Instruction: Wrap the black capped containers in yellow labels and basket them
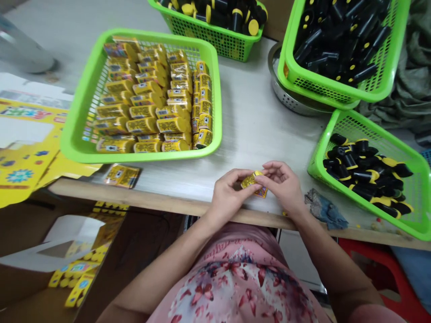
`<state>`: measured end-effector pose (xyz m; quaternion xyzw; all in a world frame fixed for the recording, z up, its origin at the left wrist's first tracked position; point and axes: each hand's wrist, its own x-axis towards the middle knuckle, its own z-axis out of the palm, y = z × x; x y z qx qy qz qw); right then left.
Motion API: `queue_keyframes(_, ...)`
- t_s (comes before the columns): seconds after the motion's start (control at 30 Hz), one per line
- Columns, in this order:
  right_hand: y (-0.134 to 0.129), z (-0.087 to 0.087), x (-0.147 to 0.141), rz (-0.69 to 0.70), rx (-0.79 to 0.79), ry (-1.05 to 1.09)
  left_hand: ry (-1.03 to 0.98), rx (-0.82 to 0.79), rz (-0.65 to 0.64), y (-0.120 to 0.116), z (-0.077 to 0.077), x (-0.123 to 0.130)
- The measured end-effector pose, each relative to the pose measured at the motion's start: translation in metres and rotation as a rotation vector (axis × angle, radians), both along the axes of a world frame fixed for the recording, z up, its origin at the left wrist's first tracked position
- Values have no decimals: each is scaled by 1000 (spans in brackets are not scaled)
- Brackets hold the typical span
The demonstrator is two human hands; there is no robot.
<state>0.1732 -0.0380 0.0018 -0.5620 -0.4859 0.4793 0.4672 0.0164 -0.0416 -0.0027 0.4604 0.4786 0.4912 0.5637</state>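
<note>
At the table's front edge, my left hand [226,190] pinches a small yellow printed tub [249,180] between thumb and fingers. My right hand [283,185] closes on the tub's other side, thumb and fingertips against it. Just under the tub an orange-and-purple printed piece [261,192] shows, perhaps a loose label end; the fingers partly hide it. Left of my hands stands a green basket [141,158] with rows of similar yellow wrapped tubs [144,112]. A flat stack of printed yellow sleeves [121,176] lies in front of that basket.
At right, a green basket [316,168] holds black-and-yellow pieces; a crumpled blue-grey cloth [325,211] lies beside it. More green baskets [215,40] of black parts stand behind, one over a metal colander [292,98]. Yellow printed cardboard [30,166] and an open carton [111,251] are at left.
</note>
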Motion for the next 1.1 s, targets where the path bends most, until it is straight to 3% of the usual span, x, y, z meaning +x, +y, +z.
queue_keyframes(0.1,-1,-6,1,-19,44,-178,187,183,63,-2,-1,2)
queue_keyframes(0.3,-15,-1,0,174,641,-754,-113,-90,67,4,0,1)
queue_keyframes(0.4,-18,-3,-5,158,801,-818,-180,-112,32,5,2,0)
queue_keyframes(0.5,-18,-7,-7,108,762,-698,-366,-262,-162,6,4,-2)
queue_keyframes(0.57,-18,-9,-6,133,730,-619,-492,-392,-343,8,5,-5)
queue_keyframes(0.63,-19,-10,-5,168,739,-564,-567,-467,-443,9,6,-8)
queue_keyframes(0.9,-24,-10,-3,248,676,-463,-660,-531,-409,8,2,-11)
queue_keyframes(1.1,-27,-10,0,258,690,-432,-665,-548,-452,8,6,-12)
